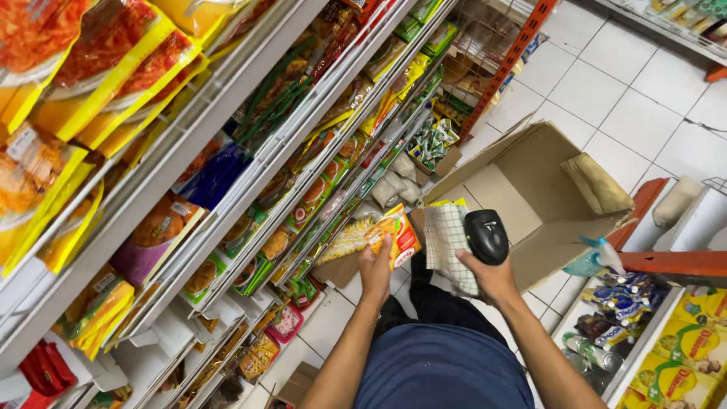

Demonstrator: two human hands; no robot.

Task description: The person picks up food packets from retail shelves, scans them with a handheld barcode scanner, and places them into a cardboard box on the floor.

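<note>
Hands raised: left hand (375, 266) grips snack packet (395, 236), right hand (491, 274) scanner (486, 235).

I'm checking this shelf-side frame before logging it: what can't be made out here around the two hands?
- Left hand: the orange snack packet it holds is partly covered by the fingers; its print is too small.
- Right hand: the black scanner hides its fingertips, and the checked cloth is partly tucked under the hand.
- Cardboard box: its inside bottom is hidden by its own wall.
- Lower shelves: goods blurred, cut off by the frame's bottom edge.
</note>
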